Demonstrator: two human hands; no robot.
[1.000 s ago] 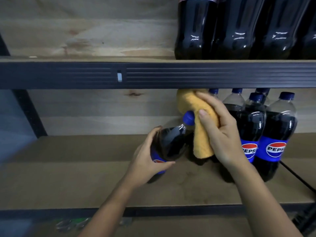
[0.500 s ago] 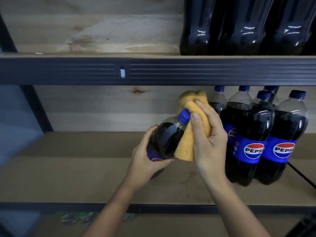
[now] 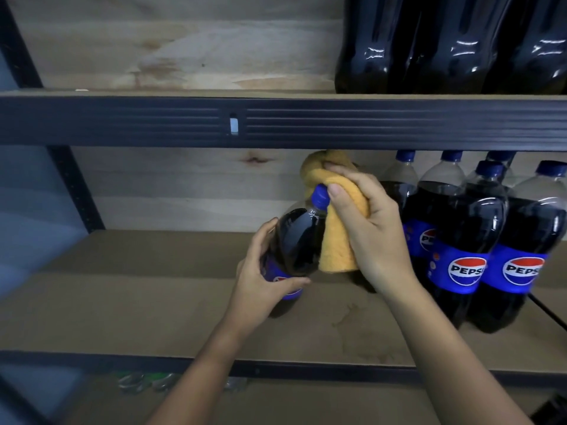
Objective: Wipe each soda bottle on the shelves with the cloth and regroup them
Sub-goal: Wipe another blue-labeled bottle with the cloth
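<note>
Head view, left hand [image 3: 260,289] gripping tilted bottle [image 3: 294,240], right hand [image 3: 371,231] clutching cloth [image 3: 337,243] at cap

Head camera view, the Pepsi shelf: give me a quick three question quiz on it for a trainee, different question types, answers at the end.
1. True or false: the left hand grips the tilted Pepsi bottle around its label.
2. Multiple choice: the yellow cloth is held by A) the left hand, B) the right hand, C) neither hand.
3. Fill in: the other Pepsi bottles on this wooden shelf stand grouped to the ______ of the tilted one.

Key
1. True.
2. B; it pinches the cloth against the blue cap.
3. Right.
</note>
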